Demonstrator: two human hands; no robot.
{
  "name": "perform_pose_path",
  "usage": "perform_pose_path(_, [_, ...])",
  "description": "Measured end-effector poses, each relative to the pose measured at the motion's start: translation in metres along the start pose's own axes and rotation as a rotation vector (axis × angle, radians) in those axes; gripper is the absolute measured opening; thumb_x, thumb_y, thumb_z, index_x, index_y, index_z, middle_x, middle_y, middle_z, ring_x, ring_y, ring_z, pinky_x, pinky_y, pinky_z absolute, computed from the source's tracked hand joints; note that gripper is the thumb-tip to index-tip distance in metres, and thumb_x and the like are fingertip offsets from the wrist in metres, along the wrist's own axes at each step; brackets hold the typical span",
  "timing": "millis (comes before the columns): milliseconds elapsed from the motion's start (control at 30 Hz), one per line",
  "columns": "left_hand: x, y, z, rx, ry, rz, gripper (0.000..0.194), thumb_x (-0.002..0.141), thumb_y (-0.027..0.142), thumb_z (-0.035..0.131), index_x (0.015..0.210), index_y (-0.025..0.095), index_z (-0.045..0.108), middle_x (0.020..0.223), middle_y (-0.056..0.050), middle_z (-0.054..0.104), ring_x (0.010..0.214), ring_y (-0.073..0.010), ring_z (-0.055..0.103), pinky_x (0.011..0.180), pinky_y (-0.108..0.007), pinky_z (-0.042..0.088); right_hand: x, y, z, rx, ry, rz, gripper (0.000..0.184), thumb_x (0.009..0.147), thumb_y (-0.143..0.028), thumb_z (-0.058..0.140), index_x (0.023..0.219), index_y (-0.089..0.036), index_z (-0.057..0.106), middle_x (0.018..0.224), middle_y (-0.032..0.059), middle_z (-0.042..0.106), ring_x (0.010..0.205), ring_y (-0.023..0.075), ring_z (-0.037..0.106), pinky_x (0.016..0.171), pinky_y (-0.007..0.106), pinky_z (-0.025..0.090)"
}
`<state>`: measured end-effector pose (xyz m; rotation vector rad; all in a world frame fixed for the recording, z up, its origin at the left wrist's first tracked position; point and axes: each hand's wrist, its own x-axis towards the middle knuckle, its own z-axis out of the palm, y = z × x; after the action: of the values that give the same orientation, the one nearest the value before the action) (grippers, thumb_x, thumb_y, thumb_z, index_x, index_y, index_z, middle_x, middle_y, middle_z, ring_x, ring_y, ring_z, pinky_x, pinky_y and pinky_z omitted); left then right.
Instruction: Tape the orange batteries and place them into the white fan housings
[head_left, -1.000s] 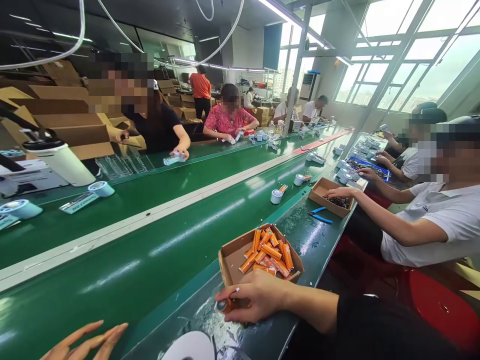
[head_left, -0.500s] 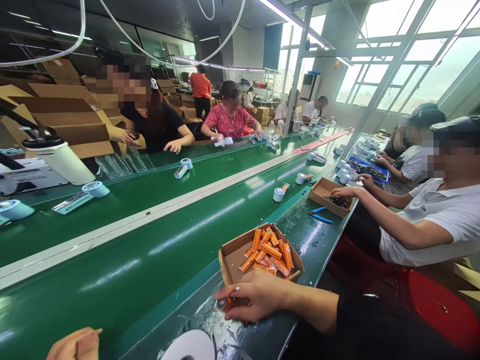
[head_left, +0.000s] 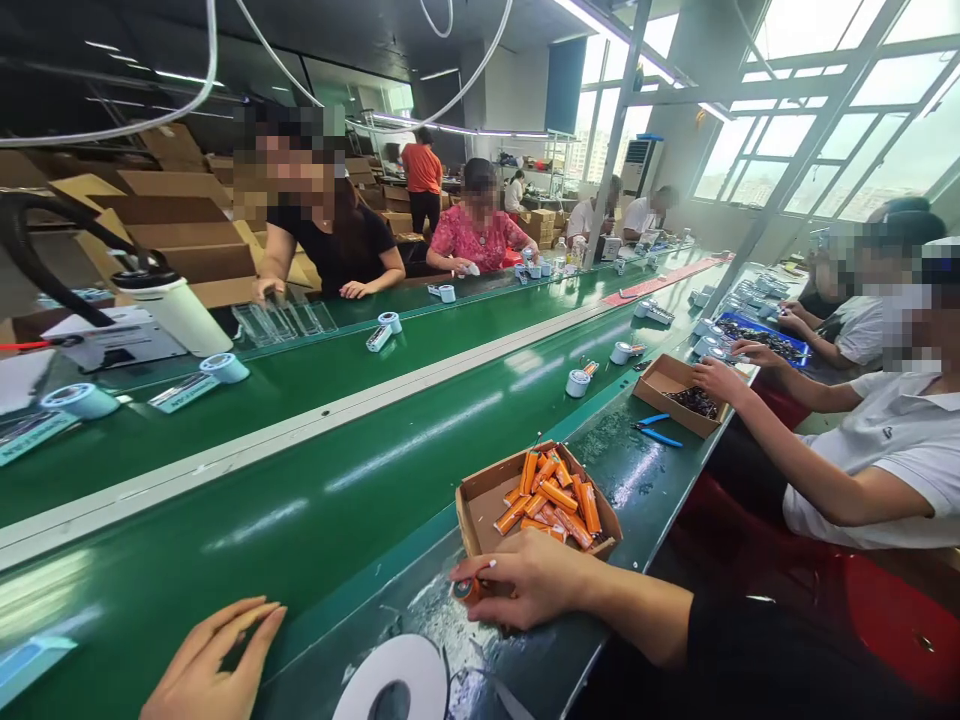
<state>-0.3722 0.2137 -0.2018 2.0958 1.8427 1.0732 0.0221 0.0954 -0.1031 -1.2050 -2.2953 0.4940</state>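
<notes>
My right hand [head_left: 529, 582] rests on the green bench edge with its fingers curled around an orange battery cell [head_left: 466, 589]. Just beyond it stands a small cardboard box [head_left: 487, 500] filled with several orange battery cells [head_left: 559, 497]. My left hand [head_left: 206, 663] lies at the lower left on the green conveyor belt [head_left: 315, 500], fingers stretched out and holding nothing. A white tape roll [head_left: 394, 680] sits between my two hands at the bottom edge.
White round parts [head_left: 577, 382] ride the belt. A co-worker's arm [head_left: 787, 470] reaches a second cardboard box [head_left: 679, 395], with blue cutters [head_left: 656, 428] beside it. Other people sit along both sides; cardboard cartons [head_left: 172, 230] are stacked at the left.
My left hand was curled shut half a second ago and now lies spread flat on the belt. The view shifted slightly to the left. My right hand keeps hold of the orange cell.
</notes>
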Motion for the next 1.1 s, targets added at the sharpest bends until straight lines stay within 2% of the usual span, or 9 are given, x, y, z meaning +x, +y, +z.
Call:
perform_pose_path(133, [0.005,0.019,-0.008,-0.060,0.033,-0.019,0.045,0.090,0.068,0.052,0.082,0.037,0.085,0.108,-0.002,0.085,0.093,-0.0287,0.081,0.075,-0.039,0.066,-0.003,0.002,0.001,-0.013,0.050,-0.035,0.051,0.102,-0.050,0.077,0.144,-0.021,0.074,0.087,0.0031,0.086,0.074,0.0187,0.081,0.072,0.026,0.059])
perform_pose_path(233, [0.004,0.018,-0.007,-0.054,0.015,0.003,0.046,0.091,0.066,0.052,0.084,0.036,0.086,0.111,-0.003,0.085,0.096,-0.0282,0.081,0.078,-0.039,0.066,-0.004,0.003,0.000,-0.001,0.089,-0.060,0.051,0.102,-0.048,0.077,0.145,-0.020,0.074,0.088,0.0044,0.087,0.073,0.0194,0.081,0.071,0.026,0.059])
perform_pose_path(433, [0.000,0.019,-0.007,-0.050,0.031,0.015,0.045,0.089,0.065,0.055,0.078,0.033,0.085,0.110,-0.004,0.084,0.094,-0.0275,0.080,0.083,-0.039,0.066,-0.006,0.001,-0.004,0.004,0.024,-0.026,0.051,0.103,-0.049,0.076,0.146,-0.022,0.074,0.083,0.0029,0.085,0.074,0.0193,0.080,0.071,0.026,0.057])
perform_pose_path(600, [0.000,0.021,-0.007,-0.079,-0.014,0.033,0.040,0.086,0.065,0.061,0.073,0.034,0.083,0.104,-0.002,0.086,0.092,-0.0271,0.081,0.081,-0.037,0.065,-0.006,0.001,-0.002,-0.003,0.043,-0.007,0.051,0.102,-0.049,0.079,0.146,-0.024,0.074,0.089,0.0033,0.086,0.076,0.0189,0.081,0.073,0.025,0.058])
perform_pose_path(733, [0.005,0.023,-0.007,-0.121,-0.047,-0.058,0.036,0.083,0.065,0.065,0.073,0.034,0.081,0.095,-0.001,0.087,0.092,-0.0297,0.082,0.080,-0.037,0.065,-0.005,0.004,-0.003,0.022,0.099,-0.078,0.047,0.103,-0.044,0.077,0.144,-0.022,0.074,0.090,0.0030,0.087,0.077,0.0193,0.083,0.075,0.026,0.062])
perform_pose_path(833, [0.003,0.040,-0.017,-0.180,-0.070,-0.154,0.040,0.087,0.066,0.061,0.078,0.032,0.080,0.091,-0.003,0.087,0.088,-0.0288,0.080,0.079,-0.037,0.063,-0.011,0.000,-0.010,0.038,0.192,-0.103,0.039,0.103,-0.039,0.078,0.139,-0.025,0.075,0.102,0.0046,0.089,0.084,0.0200,0.086,0.080,0.027,0.067])
perform_pose_path(933, [0.003,0.056,-0.025,-0.273,-0.071,-0.237,0.049,0.096,0.068,0.054,0.080,0.028,0.078,0.091,-0.006,0.086,0.085,-0.0259,0.077,0.081,-0.036,0.061,-0.015,0.000,-0.020,0.021,0.309,-0.067,0.035,0.102,-0.035,0.078,0.137,-0.028,0.076,0.103,0.0045,0.090,0.078,0.0204,0.086,0.072,0.028,0.068])
perform_pose_path(1000, [0.008,0.054,-0.023,-0.351,-0.011,-0.287,0.060,0.101,0.073,0.049,0.073,0.027,0.075,0.085,-0.007,0.083,0.080,-0.0234,0.073,0.079,-0.035,0.059,-0.011,0.005,-0.024,0.002,0.374,-0.056,0.038,0.101,-0.033,0.080,0.139,-0.028,0.075,0.101,0.0037,0.090,0.072,0.0209,0.085,0.067,0.029,0.069])
perform_pose_path(1100, [0.013,0.042,-0.013,-0.539,0.090,-0.341,0.076,0.106,0.083,0.043,0.062,0.025,0.063,0.075,-0.009,0.078,0.073,-0.0203,0.069,0.075,-0.033,0.057,-0.004,0.012,-0.024,-0.041,0.409,-0.129,0.044,0.097,-0.028,0.085,0.141,-0.028,0.075,0.108,0.0049,0.090,0.078,0.0233,0.087,0.069,0.030,0.071])
